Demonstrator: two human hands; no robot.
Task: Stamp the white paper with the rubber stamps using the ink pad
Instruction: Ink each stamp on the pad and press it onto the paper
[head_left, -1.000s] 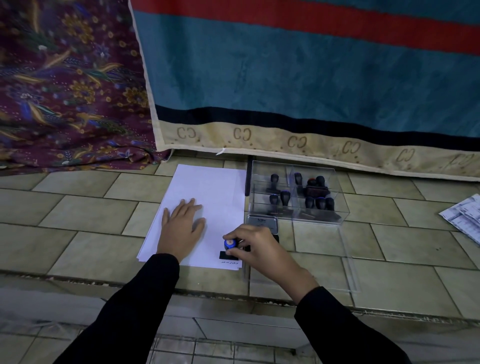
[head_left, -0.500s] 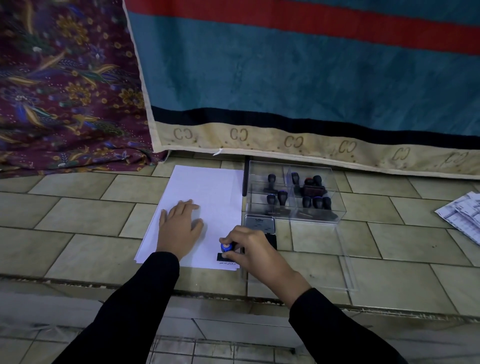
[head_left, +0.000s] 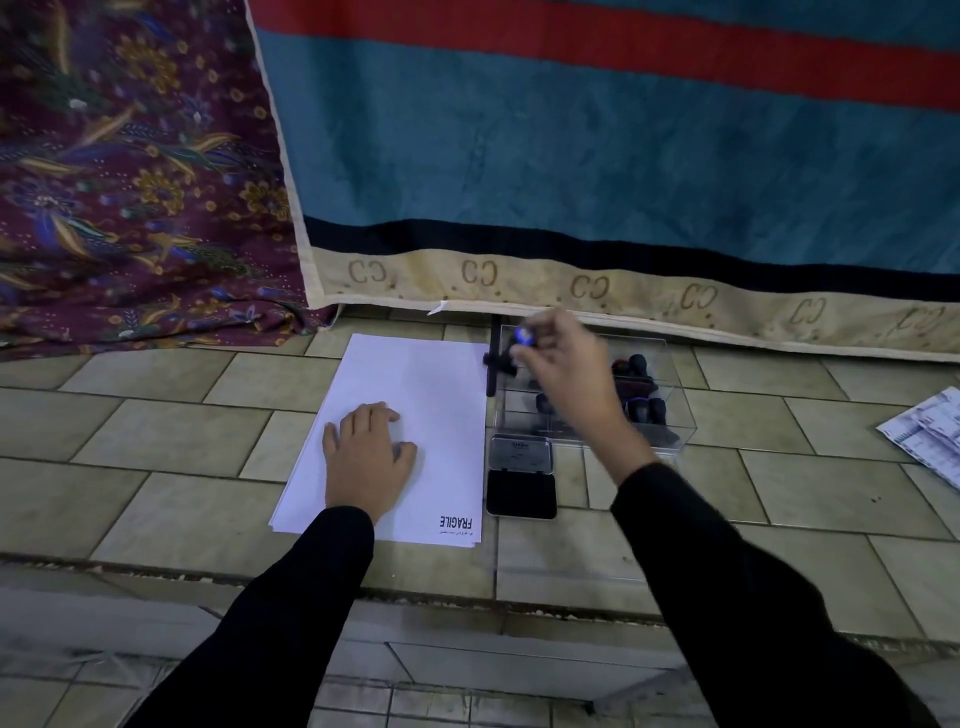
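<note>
Fingers (head_left: 543, 358) of right hand (head_left: 571, 374) curled round blue-capped rubber stamp (head_left: 523, 336), pinching it; hand raised over clear plastic box (head_left: 675, 431) of other stamps (head_left: 641, 384), blurred. Likely returning stamp to box to swap for another. Left hand (head_left: 366, 457) flat, fingers straight, pressing white paper (head_left: 431, 384) so stack cannot slide on tiled bench (head_left: 156, 415). FRAGILE imprint (head_left: 457, 522) at paper's near right corner. Ink pad (head_left: 521, 488) open just beside paper's right edge, near box: short reach either way.
</note>
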